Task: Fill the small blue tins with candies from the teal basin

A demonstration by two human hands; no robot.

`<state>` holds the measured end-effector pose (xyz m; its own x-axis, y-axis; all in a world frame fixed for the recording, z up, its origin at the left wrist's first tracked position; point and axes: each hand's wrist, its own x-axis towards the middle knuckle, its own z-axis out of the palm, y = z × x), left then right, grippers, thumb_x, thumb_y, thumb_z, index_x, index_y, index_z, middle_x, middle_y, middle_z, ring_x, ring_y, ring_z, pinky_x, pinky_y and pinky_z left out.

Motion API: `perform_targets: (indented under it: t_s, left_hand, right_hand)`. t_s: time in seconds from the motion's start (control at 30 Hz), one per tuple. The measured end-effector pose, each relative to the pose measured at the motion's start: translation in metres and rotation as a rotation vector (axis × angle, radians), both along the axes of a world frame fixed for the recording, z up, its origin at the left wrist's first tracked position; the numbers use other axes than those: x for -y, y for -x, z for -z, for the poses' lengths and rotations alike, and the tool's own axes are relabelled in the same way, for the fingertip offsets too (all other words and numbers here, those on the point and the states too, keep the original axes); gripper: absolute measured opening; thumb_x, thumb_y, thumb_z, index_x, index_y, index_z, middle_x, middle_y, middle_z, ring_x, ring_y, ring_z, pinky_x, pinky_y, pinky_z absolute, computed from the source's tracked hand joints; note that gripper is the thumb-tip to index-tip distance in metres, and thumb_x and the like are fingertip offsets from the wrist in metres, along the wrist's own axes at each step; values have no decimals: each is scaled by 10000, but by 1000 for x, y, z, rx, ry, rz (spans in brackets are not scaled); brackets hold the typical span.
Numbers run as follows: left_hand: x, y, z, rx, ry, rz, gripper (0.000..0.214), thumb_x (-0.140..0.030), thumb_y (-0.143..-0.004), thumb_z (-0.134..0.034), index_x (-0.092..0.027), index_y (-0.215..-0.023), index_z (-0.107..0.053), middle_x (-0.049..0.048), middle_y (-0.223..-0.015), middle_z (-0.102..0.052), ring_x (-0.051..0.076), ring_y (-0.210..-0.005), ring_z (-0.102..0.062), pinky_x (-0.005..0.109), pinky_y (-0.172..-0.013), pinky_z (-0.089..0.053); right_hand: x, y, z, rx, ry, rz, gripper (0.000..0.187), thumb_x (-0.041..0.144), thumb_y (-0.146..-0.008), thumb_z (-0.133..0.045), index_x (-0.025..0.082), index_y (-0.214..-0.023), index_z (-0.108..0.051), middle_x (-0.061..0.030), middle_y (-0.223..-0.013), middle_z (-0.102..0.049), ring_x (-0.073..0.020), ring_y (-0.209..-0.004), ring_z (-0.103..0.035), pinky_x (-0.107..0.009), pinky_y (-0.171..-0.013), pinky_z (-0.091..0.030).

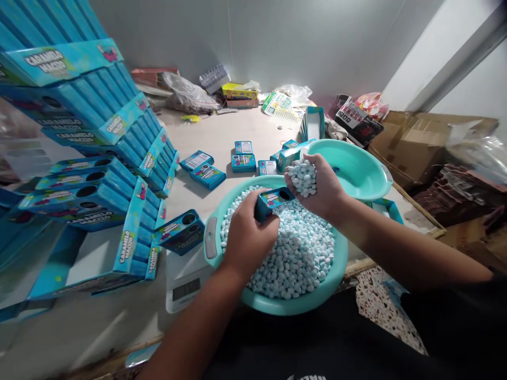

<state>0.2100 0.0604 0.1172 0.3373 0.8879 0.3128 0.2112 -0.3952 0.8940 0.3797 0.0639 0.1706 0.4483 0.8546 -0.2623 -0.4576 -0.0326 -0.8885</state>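
My left hand [249,235] is closed round a small blue candy box [274,198], tilted, with a dark round spot on its end. To its right, my right hand [325,184] is cupped round a heap of pale candies [302,178], close by the box. Both hands are over a turquoise basin [277,306] full of loose pale blue and white candies [295,258]. Left of the basin, another blue box [181,232] stands tilted at the back of a white scale [180,298]. My left forearm crosses in front of part of the scale.
Stacked display trays [119,132] of blue boxes rise on the left, above a partly filled tray [91,258]. Several blue boxes [208,175] lie behind the basin. A second turquoise basin [356,174] stands at right. Cardboard cartons [415,137] sit beyond it; bags [190,92] line the wall.
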Motion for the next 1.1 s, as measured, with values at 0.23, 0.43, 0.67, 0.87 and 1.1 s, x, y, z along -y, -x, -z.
perform_targets:
  t_s: [0.23,0.43,0.67,0.87,1.1]
  left_hand:
    - [-54,-29,-10,-108,27,173,431,-116,-610,-637,-198,-1034,-629,63,-843,-676,222,-708,-620,342,-651,-499]
    - [-68,-59,-2,-146,105,308,388,-160,-579,-630,-208,-963,-600,-1,-683,-608,169,-571,-545,277,-529,-417]
    - [-76,-72,-1,-156,204,327,412,-103,-549,-639,-213,-944,-597,6,-641,-589,199,-564,-536,330,-562,-442]
    - [-82,-78,4,-118,186,379,381,-133,-558,-627,-223,-925,-582,-6,-625,-558,185,-572,-519,325,-578,-441]
    - [-80,-72,10,-120,96,428,370,-159,-621,-604,-231,-984,-590,9,-718,-575,198,-651,-540,342,-648,-446]
  right_hand:
    - [-27,-21,11,114,-112,26,348,429,-754,-541,194,-1010,-520,-54,-809,-589,-229,-882,-622,-364,-767,-563]
    - [-45,-39,31,72,-113,196,271,447,-747,-506,219,-890,-468,-34,-822,-568,-185,-895,-620,-308,-750,-565]
    - [-41,-45,37,34,-161,281,215,402,-746,-547,224,-848,-481,-20,-767,-554,-178,-886,-634,-290,-744,-583]
    - [-40,-44,37,-61,-207,390,172,371,-772,-544,219,-828,-488,7,-736,-536,-118,-747,-608,-230,-711,-575]
    - [-35,-36,40,92,-265,398,200,398,-769,-560,215,-822,-496,-5,-759,-541,-131,-767,-625,-250,-704,-556]
